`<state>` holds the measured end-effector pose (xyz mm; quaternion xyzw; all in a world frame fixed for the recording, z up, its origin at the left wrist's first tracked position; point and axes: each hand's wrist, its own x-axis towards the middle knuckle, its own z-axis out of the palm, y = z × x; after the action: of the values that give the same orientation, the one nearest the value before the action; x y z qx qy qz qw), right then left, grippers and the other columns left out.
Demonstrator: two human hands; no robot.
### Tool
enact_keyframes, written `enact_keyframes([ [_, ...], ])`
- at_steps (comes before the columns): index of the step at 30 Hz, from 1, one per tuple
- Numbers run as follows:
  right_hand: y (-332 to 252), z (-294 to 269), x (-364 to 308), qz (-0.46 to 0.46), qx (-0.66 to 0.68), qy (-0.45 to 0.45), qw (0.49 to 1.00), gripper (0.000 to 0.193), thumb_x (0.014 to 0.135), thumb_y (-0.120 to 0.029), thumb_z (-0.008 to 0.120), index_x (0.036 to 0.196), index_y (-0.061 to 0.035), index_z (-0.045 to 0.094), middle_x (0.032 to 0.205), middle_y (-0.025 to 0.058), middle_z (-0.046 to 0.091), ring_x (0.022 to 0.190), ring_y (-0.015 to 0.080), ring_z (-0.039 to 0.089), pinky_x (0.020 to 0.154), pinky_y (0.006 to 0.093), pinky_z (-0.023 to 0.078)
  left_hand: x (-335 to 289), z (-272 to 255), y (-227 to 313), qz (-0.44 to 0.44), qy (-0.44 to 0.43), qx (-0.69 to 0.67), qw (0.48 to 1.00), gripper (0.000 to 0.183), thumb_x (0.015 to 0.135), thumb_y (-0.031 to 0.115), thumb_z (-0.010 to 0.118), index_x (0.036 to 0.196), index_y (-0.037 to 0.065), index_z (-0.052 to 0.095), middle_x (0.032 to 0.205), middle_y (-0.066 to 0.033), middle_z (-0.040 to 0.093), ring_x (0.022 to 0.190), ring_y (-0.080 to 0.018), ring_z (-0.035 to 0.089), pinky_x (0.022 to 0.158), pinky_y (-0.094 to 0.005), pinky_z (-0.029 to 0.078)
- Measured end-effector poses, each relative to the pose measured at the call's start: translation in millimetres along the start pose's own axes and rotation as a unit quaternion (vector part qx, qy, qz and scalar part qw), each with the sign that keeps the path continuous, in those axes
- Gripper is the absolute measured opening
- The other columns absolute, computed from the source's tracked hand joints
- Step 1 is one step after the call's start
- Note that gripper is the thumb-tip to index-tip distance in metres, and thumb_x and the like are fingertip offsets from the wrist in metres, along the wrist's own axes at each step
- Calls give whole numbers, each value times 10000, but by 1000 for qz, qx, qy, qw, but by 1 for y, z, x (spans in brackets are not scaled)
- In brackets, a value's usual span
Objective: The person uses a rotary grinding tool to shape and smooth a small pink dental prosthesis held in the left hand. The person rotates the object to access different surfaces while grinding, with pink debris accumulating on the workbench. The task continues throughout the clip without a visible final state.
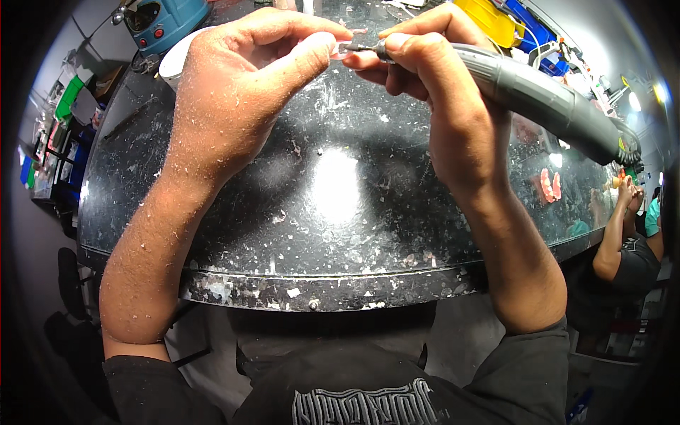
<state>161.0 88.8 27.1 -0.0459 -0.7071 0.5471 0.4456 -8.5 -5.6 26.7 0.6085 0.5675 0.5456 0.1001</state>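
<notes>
My left hand (230, 92) pinches a small pinkish, translucent piece (338, 51) between thumb and fingertips; most of it is hidden, so I cannot tell its exact kind. In my right hand (453, 92) is a grey rotary handpiece (542, 106), held like a pen, with its body slanting down to the right. Its dark bit (353, 48) points left and meets the pink piece, or comes very close to it. Pale shavings speckle the left hand and forearm. Both hands are above the far part of a scuffed black table (319, 241).
A blue machine (170, 28) and a white round container (177, 60) stand far left, near a thin dark stick (131, 119). Pink denture pieces (550, 186) lie at right. Yellow (489, 21) and blue bins with cables are far right. Another person (630, 248) works beyond the right edge.
</notes>
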Motion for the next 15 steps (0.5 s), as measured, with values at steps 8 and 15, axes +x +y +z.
enact_keyframes([
  [8,2,0,-1,-10,-11,-7,1000,164,966,-122,528,981,34,576,836,128,666,845,210,711,846,347,582,-1,-3,1,-18,-8,10,1000,219,969,151,617,1088,10,734,1054,-54,720,972,-102,645,887,-237,478],
  [15,3,1,0,-17,-15,-10,1000,163,969,-123,527,987,32,575,835,126,664,848,212,712,852,352,584,-1,-2,0,-9,-15,9,1000,227,971,165,613,1086,11,735,1030,-52,713,965,-105,642,870,-229,471],
])
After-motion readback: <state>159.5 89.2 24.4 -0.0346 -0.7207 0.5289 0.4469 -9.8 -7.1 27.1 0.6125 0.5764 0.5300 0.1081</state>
